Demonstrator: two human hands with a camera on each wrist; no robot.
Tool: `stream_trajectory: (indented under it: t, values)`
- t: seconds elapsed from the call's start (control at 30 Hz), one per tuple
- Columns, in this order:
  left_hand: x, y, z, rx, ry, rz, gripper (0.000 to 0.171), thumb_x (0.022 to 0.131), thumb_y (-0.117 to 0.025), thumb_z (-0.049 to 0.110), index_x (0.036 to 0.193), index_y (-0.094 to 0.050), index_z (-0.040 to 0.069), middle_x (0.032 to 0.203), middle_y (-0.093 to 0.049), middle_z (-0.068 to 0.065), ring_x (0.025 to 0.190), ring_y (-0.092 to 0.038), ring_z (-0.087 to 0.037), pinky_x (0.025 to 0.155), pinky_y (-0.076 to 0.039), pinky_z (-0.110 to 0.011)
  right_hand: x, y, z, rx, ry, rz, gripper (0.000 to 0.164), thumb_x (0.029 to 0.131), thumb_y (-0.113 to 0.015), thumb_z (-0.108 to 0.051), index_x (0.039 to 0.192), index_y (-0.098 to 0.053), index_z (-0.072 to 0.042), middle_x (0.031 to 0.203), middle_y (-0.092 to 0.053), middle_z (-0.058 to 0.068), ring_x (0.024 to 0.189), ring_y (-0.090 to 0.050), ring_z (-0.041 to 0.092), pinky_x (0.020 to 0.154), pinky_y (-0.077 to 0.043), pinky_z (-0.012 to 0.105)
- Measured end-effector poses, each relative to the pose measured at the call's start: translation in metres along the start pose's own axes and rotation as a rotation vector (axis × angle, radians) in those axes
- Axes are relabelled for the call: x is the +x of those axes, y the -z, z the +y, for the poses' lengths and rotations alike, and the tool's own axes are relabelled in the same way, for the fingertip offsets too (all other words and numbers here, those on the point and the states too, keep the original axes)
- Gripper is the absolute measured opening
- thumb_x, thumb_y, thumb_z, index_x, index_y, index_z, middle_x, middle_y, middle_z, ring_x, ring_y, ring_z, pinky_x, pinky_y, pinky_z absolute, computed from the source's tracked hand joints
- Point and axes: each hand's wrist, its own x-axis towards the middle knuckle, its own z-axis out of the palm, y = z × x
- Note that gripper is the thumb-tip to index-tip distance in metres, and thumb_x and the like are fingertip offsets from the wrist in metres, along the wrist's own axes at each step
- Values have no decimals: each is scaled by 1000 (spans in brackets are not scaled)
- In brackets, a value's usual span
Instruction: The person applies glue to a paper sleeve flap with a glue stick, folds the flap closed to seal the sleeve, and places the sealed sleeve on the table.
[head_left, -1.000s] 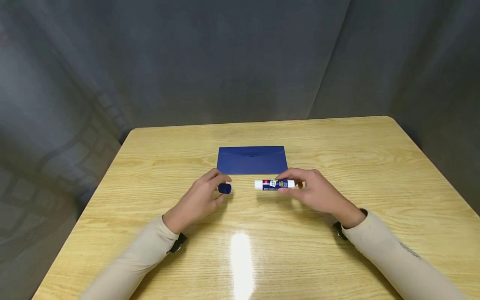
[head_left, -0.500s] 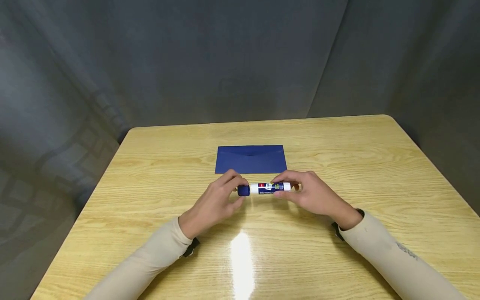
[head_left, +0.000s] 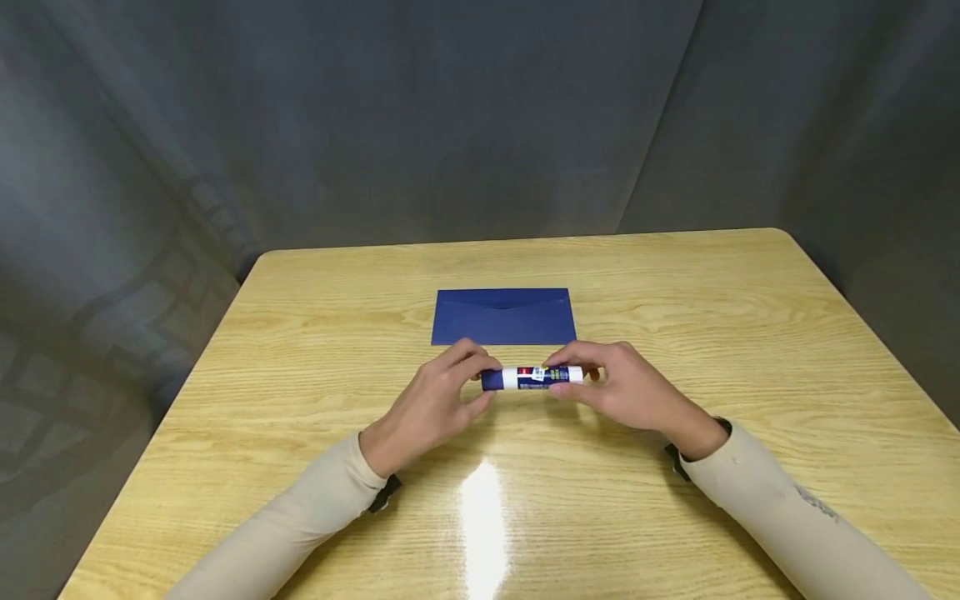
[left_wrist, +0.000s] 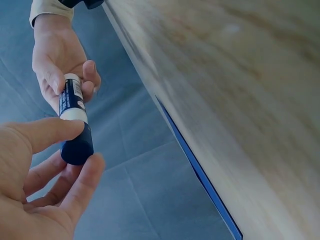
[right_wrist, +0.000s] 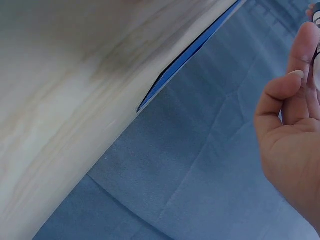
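Note:
A glue stick (head_left: 532, 377) with a white body and dark blue label lies level between both hands, above the table. My left hand (head_left: 431, 396) pinches its dark blue cap (head_left: 492, 380), which sits against the white left end of the tube. At the other end, my right hand (head_left: 633, 387) grips the labelled part between thumb and fingers. The left wrist view shows the cap (left_wrist: 77, 147) in line with the tube, thumb and fingertips around it. In the right wrist view, the glue stick is mostly cut off at the edge.
Just beyond the hands, a dark blue envelope (head_left: 502, 318) lies flat on the wooden table (head_left: 337, 292), flap side up. Grey curtains (head_left: 480, 125) hang behind the table and at its sides.
My left hand has moved right with the cap, closing the gap to the tube's white end. The right hand has shifted slightly left, and the envelope has stayed in place.

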Motion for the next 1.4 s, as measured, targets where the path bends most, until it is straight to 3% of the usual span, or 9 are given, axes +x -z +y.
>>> stream_trajectory:
  t: [0.33,0.53,0.73,1.03,1.2,1.4]
  values:
    - [-1,1,2,-35,-29,20,29,77,-83,-1,103,-71,6,102,-63,-2,87,-67,-11,73,-59,-24,0,0,1,10,27,-19,24,87,-77,-33,110,-70,-32,85,-69,-14,69,-47,12,55,-38,24]
    - [-4,4,-3,-11,24,-7,34,80,-84,13,111,-70,8,105,-68,-3,89,-69,-20,74,-60,-30,1,2,3,11,19,-5,26,88,-76,-30,114,-71,-30,89,-70,-11,69,-48,13,55,-39,24]
    - [-5,8,-7,12,57,-40,32,85,-79,20,113,-73,7,110,-75,-6,101,-72,-19,86,-59,-30,2,3,3,22,14,-7,25,88,-76,-29,113,-71,-31,85,-68,-12,70,-48,14,55,-38,24]
    - [-4,9,-6,18,-28,9,27,84,-79,16,108,-76,5,100,-78,-7,91,-74,-18,80,-60,-26,1,2,3,26,16,-16,24,87,-77,-32,110,-72,-30,91,-72,-12,71,-49,14,57,-39,25]
    - [-2,8,-6,-7,-53,26,25,80,-81,10,104,-77,4,95,-78,-8,83,-75,-19,72,-60,-24,0,1,3,39,23,-24,24,86,-78,-29,110,-72,-28,93,-73,-12,69,-49,13,55,-39,24]
    - [-2,7,-4,-13,-82,47,25,78,-82,8,101,-77,2,93,-78,-10,81,-76,-17,71,-59,-20,-1,1,1,56,3,-38,25,86,-79,-29,110,-73,-28,93,-74,-11,68,-49,13,53,-38,24]
